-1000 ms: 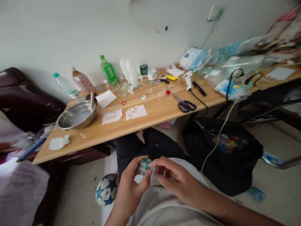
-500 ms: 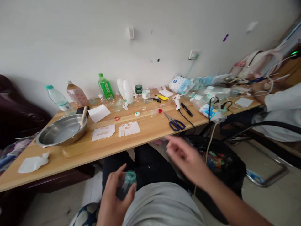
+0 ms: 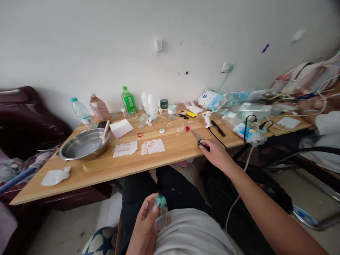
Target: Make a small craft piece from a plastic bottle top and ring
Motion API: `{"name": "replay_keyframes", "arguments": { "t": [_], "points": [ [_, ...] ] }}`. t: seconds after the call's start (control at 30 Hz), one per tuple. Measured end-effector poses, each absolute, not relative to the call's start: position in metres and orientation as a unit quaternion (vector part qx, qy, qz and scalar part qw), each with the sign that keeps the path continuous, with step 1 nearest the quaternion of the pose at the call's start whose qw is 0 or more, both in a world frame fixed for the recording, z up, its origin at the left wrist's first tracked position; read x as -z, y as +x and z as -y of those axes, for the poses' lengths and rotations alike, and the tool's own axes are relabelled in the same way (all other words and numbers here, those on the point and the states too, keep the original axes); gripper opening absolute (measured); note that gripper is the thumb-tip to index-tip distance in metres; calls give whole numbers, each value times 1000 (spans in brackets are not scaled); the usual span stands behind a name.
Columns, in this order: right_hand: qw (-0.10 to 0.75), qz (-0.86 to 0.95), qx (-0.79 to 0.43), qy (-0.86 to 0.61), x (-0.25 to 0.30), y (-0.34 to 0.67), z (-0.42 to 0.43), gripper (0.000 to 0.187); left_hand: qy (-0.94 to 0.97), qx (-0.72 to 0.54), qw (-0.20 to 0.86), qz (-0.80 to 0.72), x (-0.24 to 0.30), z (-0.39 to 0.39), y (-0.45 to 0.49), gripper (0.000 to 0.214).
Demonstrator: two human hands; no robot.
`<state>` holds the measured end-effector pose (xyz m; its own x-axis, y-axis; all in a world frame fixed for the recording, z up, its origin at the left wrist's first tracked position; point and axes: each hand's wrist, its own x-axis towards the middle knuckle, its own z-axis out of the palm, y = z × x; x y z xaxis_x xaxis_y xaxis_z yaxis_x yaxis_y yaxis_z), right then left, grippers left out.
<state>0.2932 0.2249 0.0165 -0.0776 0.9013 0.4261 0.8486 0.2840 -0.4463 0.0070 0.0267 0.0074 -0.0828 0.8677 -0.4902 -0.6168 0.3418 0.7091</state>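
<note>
My left hand [image 3: 146, 226] is closed round a small clear plastic bottle with a teal cap [image 3: 160, 204], held low over my lap. My right hand [image 3: 215, 152] is stretched out to the wooden table [image 3: 106, 166] and its fingers are closed on the blue handles of a pair of scissors [image 3: 198, 138], whose blades point away to the left on the tabletop. A white glue gun [image 3: 206, 118] and a black marker [image 3: 218, 128] lie just beyond the scissors.
A steel pan [image 3: 84, 145] with a wooden handle sits at the table's left, near paper scraps [image 3: 152, 146] and several bottles [image 3: 129, 100] along the wall. Another person's hand [image 3: 308, 106] rests at the far right. A football [image 3: 99, 244] lies on the floor.
My right hand left the small bottle, reached out over the table and closed on the scissors' handles. My left hand kept the bottle and lowered it slightly.
</note>
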Motion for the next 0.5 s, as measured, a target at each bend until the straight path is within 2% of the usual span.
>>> {"name": "replay_keyframes", "arguments": {
  "t": [0.17, 0.33, 0.43, 0.5],
  "points": [
    [309, 734, -7, -605, -15, 284, -234, 22, 192, -582, 618, -492, 7, -28, 4, 51],
    [289, 735, -8, -613, -48, 282, -289, 18, 221, -615, 552, -518, 24, -40, -2, 62],
    [256, 717, -19, -648, -65, 281, -349, 17, 249, -593, 576, -505, 23, -47, -2, 70],
    [233, 699, -20, -676, -70, 280, -392, 22, 263, -583, 605, -474, 18, -52, -1, 72]
  ]
}}
